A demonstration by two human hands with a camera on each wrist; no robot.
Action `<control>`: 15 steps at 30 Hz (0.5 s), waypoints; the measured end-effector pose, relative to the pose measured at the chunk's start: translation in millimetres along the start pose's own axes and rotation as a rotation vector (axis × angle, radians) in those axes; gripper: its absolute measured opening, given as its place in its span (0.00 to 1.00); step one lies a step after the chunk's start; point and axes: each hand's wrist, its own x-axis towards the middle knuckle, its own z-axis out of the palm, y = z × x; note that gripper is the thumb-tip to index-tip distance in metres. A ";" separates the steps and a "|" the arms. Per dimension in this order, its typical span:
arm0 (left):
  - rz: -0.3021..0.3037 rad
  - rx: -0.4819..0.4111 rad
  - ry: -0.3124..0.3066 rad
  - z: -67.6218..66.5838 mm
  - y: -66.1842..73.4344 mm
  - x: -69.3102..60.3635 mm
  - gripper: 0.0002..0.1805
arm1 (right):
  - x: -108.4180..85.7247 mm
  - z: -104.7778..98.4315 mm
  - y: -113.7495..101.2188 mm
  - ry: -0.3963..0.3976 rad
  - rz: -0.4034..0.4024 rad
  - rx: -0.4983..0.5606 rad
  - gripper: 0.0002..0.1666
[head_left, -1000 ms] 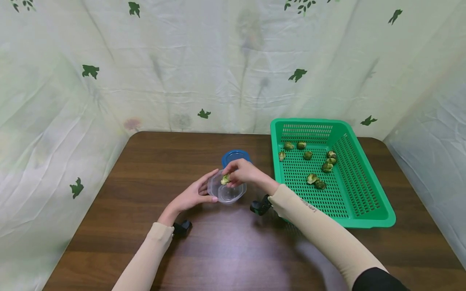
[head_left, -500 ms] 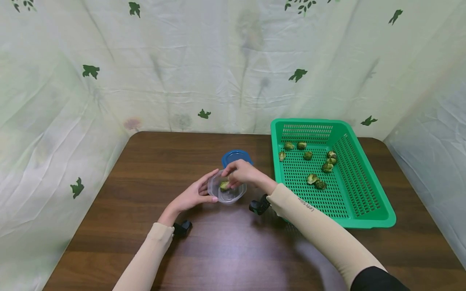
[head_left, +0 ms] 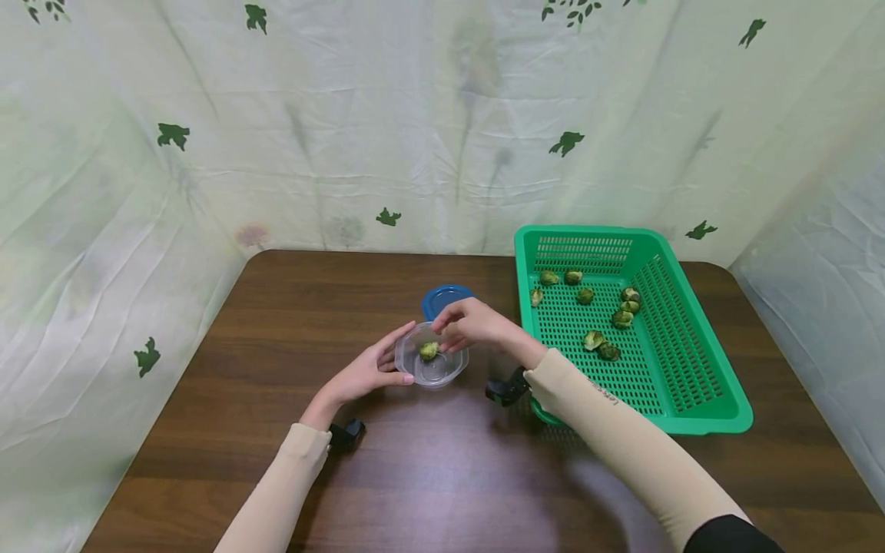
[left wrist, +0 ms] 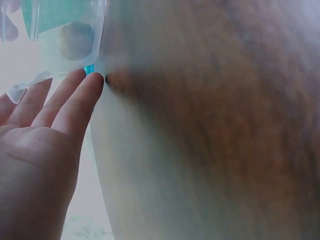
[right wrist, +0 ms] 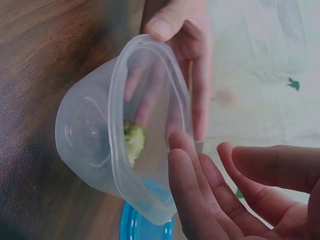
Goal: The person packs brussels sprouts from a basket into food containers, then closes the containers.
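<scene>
A clear plastic container (head_left: 452, 372) stands on the table with one Brussels sprout (head_left: 429, 351) inside it. My left hand (head_left: 362, 372) holds the container at its left side, thumb at the near rim and fingers along the outer wall. In the right wrist view that thumb lies at the rim and the fingers show through the plastic wall. Over the container's right rim hovers my right hand (head_left: 477, 324), its fingers loosely bent with nothing between them. Behind the container lies a blue lid (head_left: 442, 298), partly covered by the right hand.
A green basket (head_left: 691, 330) sits on the right of the table with several Brussels sprouts (head_left: 621, 319) scattered in it. The right forearm passes over its near left corner. A patterned curtain (head_left: 332, 153) hangs behind the wooden table (head_left: 304, 307).
My right hand let go of the Brussels sprout inside the container and lifted slightly up and to the right. My left hand and the container stayed in place.
</scene>
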 end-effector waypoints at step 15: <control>0.028 0.013 -0.002 1.4 2.7 0.0 0.48 | -29.3 -34.4 -4.4 0.028 -0.088 0.080 0.15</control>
